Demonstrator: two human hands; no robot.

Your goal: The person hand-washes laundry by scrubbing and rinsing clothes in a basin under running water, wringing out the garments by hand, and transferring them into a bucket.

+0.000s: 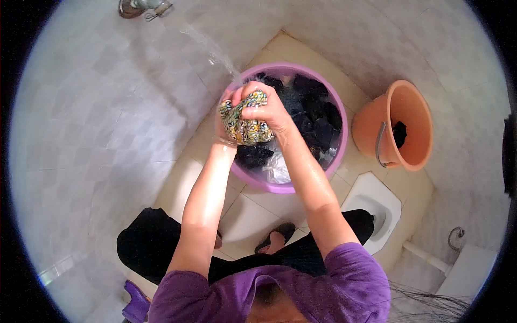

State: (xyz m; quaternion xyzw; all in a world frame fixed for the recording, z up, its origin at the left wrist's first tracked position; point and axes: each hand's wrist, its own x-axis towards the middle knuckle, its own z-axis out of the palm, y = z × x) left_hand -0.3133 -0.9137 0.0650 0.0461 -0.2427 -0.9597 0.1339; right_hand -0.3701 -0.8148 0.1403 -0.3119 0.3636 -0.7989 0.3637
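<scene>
A bunched, multicoloured patterned cloth (245,121) is held between both hands above the left side of a round purple tub (335,91). My left hand (225,121) grips it from the left, mostly hidden behind the cloth. Fingers of my right hand (265,107) are wrapped over its top and right side. Water (218,56) streams from the tap (144,7) at the upper left toward the hands. Dark clothes (309,110) and a white cloth (277,168) lie wet in the tub below.
An orange bucket (371,129) with a dark cloth (399,133) inside stands right of the tub. Below it is a white squat toilet (390,200) in the floor. A purple object (136,302) lies at the lower left. Tiled walls (118,118) surround the floor.
</scene>
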